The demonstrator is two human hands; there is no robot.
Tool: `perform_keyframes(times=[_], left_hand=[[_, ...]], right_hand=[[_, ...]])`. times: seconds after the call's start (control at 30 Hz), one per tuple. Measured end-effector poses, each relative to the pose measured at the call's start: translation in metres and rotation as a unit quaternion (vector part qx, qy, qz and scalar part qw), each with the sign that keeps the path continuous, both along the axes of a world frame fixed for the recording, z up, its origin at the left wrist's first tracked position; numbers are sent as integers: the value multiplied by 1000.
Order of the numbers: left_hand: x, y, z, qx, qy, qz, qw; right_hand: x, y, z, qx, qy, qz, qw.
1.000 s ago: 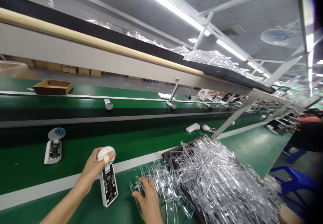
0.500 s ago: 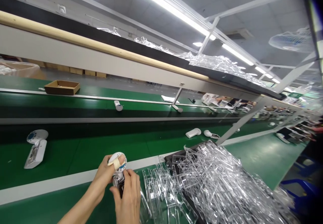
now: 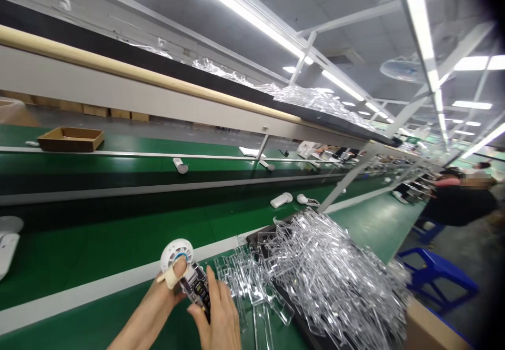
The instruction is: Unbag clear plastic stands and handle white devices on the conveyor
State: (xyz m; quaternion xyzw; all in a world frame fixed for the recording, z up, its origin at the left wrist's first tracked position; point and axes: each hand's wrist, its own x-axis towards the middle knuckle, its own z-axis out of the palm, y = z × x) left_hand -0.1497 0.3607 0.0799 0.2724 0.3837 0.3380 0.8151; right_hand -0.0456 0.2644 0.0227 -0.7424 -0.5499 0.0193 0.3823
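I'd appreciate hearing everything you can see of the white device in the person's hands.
This white plastic device has a round head with a blue ring, joined to an exposed dark circuit board with gold pads. It is held tilted, its head in the left hand, the board touched by the right hand.

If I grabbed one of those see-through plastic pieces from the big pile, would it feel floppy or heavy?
Probably light and fairly stiff: the clear plastic pieces look thin, yet they seem to hold their shapes in the heap without sagging. They lie tangled, so one might snag its neighbours when pulled. The heap could also shift on the black tray.
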Motion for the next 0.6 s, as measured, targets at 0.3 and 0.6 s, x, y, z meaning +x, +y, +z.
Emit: perform_keyframes(times=[0.3,0.6], left_hand=[[-5,-27,-29,161,164,45,972],[-18,-49,-57,333,166,6,928]], right_hand=[[-24,3,29,6,284,-188,940],[-28,3,59,120,373,-272,879]])
